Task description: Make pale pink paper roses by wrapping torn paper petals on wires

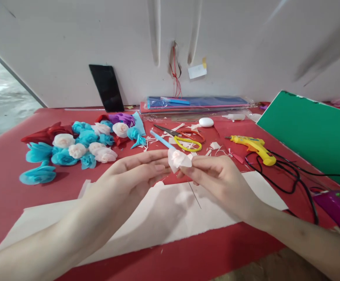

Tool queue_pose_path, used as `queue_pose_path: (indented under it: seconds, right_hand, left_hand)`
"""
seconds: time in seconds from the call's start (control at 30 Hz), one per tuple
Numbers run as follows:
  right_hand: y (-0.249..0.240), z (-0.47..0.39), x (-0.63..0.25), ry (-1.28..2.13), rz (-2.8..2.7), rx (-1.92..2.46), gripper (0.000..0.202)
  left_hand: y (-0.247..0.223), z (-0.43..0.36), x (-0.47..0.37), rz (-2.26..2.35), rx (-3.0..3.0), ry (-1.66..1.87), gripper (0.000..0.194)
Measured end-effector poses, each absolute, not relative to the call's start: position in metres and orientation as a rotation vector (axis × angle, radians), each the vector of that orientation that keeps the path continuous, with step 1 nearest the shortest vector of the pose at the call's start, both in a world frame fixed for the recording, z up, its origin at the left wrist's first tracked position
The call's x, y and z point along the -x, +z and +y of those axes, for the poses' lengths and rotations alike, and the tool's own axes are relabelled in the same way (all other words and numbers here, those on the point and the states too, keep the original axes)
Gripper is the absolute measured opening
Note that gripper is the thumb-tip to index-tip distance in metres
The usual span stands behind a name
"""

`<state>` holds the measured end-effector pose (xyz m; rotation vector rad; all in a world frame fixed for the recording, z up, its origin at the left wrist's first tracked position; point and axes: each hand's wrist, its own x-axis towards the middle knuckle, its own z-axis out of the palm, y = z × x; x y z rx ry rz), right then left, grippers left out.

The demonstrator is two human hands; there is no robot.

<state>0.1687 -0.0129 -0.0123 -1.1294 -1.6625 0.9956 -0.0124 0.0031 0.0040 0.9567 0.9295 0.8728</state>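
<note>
A pale pink paper flower [178,158] with a thin wire stem [195,195] is up above the table in front of me. My right hand [216,175] pinches its lower right edge between thumb and fingers, and the wire slants down below. My left hand [135,168] reaches in from the other side with fingers stretched out, their tips at the flower's left edge; whether they touch it I cannot tell. Its thumb stays apart from the petals. Under both hands lies a wide strip of pale crepe paper [146,230].
Several blue paper flowers [86,137] and white ones lie at left. Scissors [184,139], a blue pen [160,137] and paper scraps lie behind my hands. A yellow glue gun [253,147] with a black cord [293,183], a green board [313,132] and a purple box [336,208] are at right.
</note>
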Motion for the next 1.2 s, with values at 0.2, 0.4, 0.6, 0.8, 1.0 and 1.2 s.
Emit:
queue_pose_path:
  seconds: [0.2,0.4,0.6,0.8,1.0,1.2]
  right_hand:
    - [-0.012,-0.013,-0.166,1.093,-1.577,1.176,0.024]
    - [-0.013,-0.014,-0.165,1.065,-1.577,1.162,0.030]
    - [-0.022,-0.020,-0.162,0.873,-1.694,1.155,0.029]
    - [-0.029,-0.024,-0.160,0.679,-1.788,1.012,0.032]
    - [-0.027,-0.027,-0.165,0.510,-1.902,0.802,0.029]
    - [-0.022,-0.025,-0.168,0.394,-1.996,0.688,0.032]
  left_hand:
    - [0.001,0.003,0.013,0.907,-0.975,0.851,0.012]
    - [-0.001,0.002,0.013,0.899,-1.019,0.866,0.007]
    - [-0.017,-0.003,0.010,0.849,-1.009,0.947,0.017]
    - [-0.018,-0.006,0.008,0.792,-0.988,1.052,0.023]
    - [-0.009,-0.009,0.012,0.778,-1.136,1.054,0.038]
    - [-0.003,-0.011,0.016,0.802,-1.329,1.053,0.044]
